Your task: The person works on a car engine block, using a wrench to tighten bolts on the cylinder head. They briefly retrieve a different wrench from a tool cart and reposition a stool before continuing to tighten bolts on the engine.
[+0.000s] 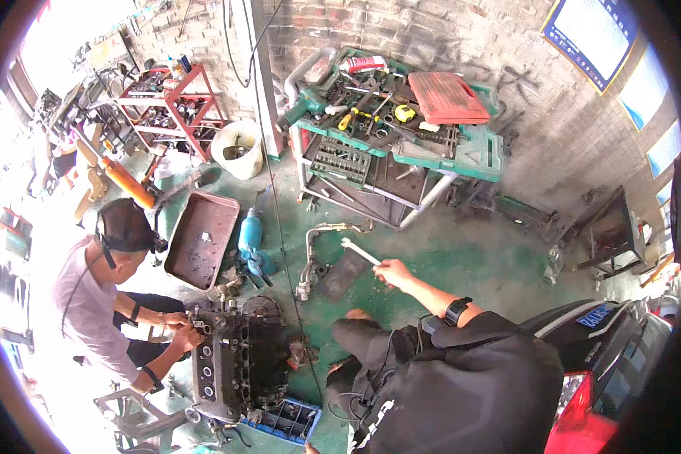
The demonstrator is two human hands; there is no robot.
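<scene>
My right hand [390, 273], with a black watch on its wrist, is closed around a silver wrench [361, 251]. The open-ended jaw of the wrench points away to the upper left, over the green floor near a bent metal pipe [308, 257]. At the bottom edge shows a small patch of skin, probably part of my left hand [310, 449]; its fingers are cut off from view. In front of me to the left stands a dark engine block [223, 363]. A co-worker's two hands [183, 329] are at its far left corner.
A blue divided tray [284, 421] lies beside the engine. Beyond are a brown drip pan [203, 238], a blue bottle-shaped tool [251, 231] and a white bucket [238, 149]. A tool cart [401, 219] stands by the wall; a dark car [613, 340] is on the right.
</scene>
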